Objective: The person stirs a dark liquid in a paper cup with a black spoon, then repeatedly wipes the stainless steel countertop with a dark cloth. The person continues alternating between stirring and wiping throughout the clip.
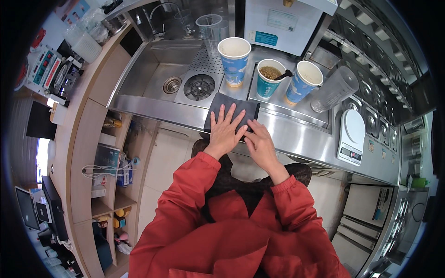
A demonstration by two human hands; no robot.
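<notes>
My left hand (226, 128) lies flat with spread fingers on a folded dark grey cloth (222, 100) at the steel counter's front edge. At the cloth's right edge is my right hand (260, 144), its fingers loosely bent near my left thumb; it grasps nothing that I can see. Behind the cloth stands a tall blue paper cup (234, 66). To its right are a teal paper cup (267, 87) with brownish contents and a black utensil, then another blue paper cup (301, 83). A clear plastic measuring jug (335, 89) leans at their right.
A steel sink (139, 81) and a round cup rinser (199, 87) are at the left. A white digital scale (352, 135) sits on the right counter beside lidded steel containers (371, 120). A white machine (281, 24) stands behind the cups. Wooden shelving (78, 153) runs along the left.
</notes>
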